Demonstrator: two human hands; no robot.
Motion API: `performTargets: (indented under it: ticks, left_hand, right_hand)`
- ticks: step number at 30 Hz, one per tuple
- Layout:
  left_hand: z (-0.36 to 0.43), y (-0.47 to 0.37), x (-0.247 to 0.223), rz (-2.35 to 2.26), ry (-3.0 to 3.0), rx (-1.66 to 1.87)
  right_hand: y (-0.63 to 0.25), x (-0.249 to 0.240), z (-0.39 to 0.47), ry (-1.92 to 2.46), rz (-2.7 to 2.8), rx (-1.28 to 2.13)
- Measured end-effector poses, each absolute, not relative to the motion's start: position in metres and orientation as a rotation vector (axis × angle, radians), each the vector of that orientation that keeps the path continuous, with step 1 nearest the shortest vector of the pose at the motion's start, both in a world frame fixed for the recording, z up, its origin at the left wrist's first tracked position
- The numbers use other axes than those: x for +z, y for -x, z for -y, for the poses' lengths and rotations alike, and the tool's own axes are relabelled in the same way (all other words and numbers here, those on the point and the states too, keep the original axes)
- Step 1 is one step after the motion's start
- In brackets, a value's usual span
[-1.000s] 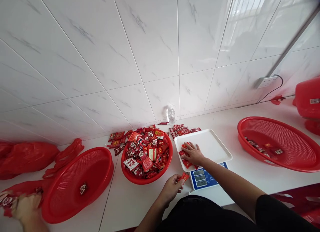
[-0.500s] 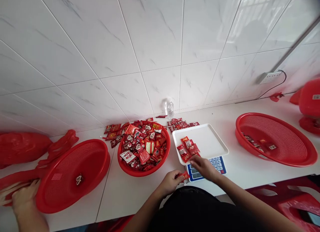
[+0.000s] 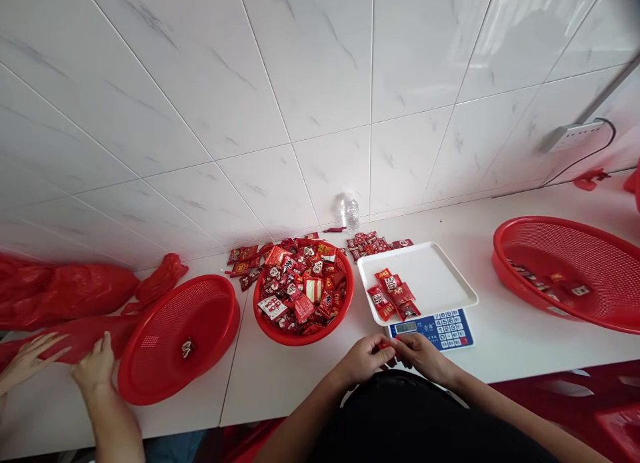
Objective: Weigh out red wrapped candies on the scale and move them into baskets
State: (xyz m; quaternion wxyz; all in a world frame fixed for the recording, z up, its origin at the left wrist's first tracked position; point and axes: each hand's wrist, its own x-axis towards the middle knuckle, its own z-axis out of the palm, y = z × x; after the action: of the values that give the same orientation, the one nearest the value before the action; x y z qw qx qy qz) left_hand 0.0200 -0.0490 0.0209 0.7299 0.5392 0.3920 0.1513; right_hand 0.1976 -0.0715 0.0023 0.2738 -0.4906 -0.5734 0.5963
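Note:
My left hand (image 3: 369, 358) is closed on a small red packet (image 3: 385, 347), just in front of the scale (image 3: 433, 330). Right beside it, my right hand (image 3: 417, 354) is pinched on the same packet, partly covering it. On the left part of the scale's white tray (image 3: 445, 276) lie several red packets (image 3: 393, 293). A round red basket (image 3: 347, 296) heaped with red packets stands left of the scale. More small packets (image 3: 370, 243) lie on the table behind the tray.
Left, a red basket (image 3: 223, 336) holds one packet. Another person's hands (image 3: 95, 366) touch red plastic bags (image 3: 75, 293) there. A further red basket (image 3: 505, 270) stands right. Near the wall are a clear bottle (image 3: 351, 214) and a power strip (image 3: 573, 136).
My right hand has moved from the tray's edge to meet my left hand at the packet. One more packet lies at the tray's near edge. The view has shifted, and the other person's hands have moved.

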Motion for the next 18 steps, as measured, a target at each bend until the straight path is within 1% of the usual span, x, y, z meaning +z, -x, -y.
performTargets:
  ticks: [6,13,18]
  left_hand:
    - [0.048,-0.012,0.024,-0.94,-1.176,0.404]
    - [0.042,-0.007,0.028,-1.014,-1.271,0.364]
    - [0.041,-0.012,0.031,-0.98,-1.384,0.31]
  right_hand:
    - [-0.19,0.003,0.07,1.278,1.524,1.678]
    - [-0.191,0.006,0.065,1.425,1.525,1.43]
    - [-0.194,0.013,0.066,1.427,1.544,1.403]
